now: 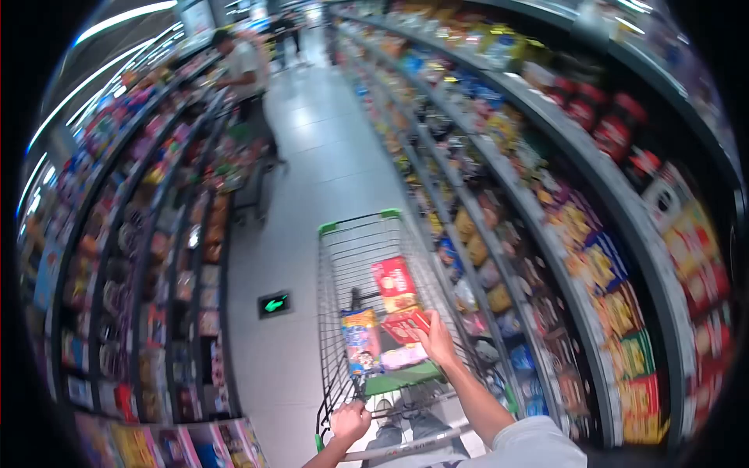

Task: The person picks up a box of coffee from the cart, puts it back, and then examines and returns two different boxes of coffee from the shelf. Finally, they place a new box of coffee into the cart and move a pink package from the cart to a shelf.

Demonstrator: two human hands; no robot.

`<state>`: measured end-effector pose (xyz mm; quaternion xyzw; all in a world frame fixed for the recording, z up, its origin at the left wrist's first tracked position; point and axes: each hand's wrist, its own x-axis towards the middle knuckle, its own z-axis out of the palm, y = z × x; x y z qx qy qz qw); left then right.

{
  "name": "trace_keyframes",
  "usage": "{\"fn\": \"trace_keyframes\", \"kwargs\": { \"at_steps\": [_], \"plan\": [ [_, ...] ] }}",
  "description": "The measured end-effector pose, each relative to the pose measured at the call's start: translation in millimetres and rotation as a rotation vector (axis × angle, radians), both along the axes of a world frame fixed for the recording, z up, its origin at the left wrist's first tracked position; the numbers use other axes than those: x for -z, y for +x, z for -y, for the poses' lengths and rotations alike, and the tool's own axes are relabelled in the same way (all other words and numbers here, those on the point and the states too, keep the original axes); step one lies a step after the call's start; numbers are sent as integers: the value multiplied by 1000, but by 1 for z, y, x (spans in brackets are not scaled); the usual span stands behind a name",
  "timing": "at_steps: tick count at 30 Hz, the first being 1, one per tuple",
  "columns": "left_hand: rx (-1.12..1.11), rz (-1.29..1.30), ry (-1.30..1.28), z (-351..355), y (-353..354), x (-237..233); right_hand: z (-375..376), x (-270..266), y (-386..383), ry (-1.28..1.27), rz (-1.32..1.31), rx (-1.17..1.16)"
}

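Observation:
A wire shopping cart (pixel 321 269) with green corner pieces stands right in front of me. My right hand (pixel 437 341) reaches over its basket, fingers closed on the edge of a red snack packet (pixel 402 327). Beyond that packet lies a red and yellow package (pixel 394 282). To its left is a blue and yellow snack bag (pixel 360 341), and a pink package (pixel 402 356) lies partly under the held packet. My left hand (pixel 350 421) is closed in a fist at the cart's near left end, by the handle (pixel 425 443); what its fingers wrap around is partly hidden.
Long shelves of packaged goods (pixel 577 226) run close along the right. More stocked shelves (pixel 148 273) line the left. Ahead on the left, a person (pixel 246 78) stands beside another cart (pixel 248 183). A green arrow sign (pixel 275 303) is on the tiled floor (pixel 312 140).

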<state>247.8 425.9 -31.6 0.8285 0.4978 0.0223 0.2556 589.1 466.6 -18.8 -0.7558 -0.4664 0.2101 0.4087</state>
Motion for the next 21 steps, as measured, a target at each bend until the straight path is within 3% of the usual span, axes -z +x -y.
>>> {"fn": "trace_keyframes", "kwargs": {
  "at_steps": [1,4,5,6,9,11,13,15,19,21],
  "plan": [
    [7,-101,-109,-3,6,-13,20,-15,3,67,-48,87],
    [101,-192,-80,-2,9,-18,77,-83,0,133,-145,250],
    [147,-61,47,-3,9,-22,96,-92,-2,177,-159,289],
    [156,145,-9,-7,20,-35,114,-101,-4,198,-140,350],
    [58,758,-382,-9,80,-66,163,-147,-15,244,-177,419],
    [129,873,-645,0,110,-102,192,-162,-16,266,-249,397],
    [402,958,-713,13,131,-130,219,-182,-18,272,-314,404],
    [401,1089,-935,34,148,-135,240,-205,-22,266,-378,438],
    [416,1082,-934,64,167,-165,287,-220,-17,367,-263,550],
    [359,1129,-1022,79,177,-191,306,-228,-13,573,-451,464]
  ]
}}
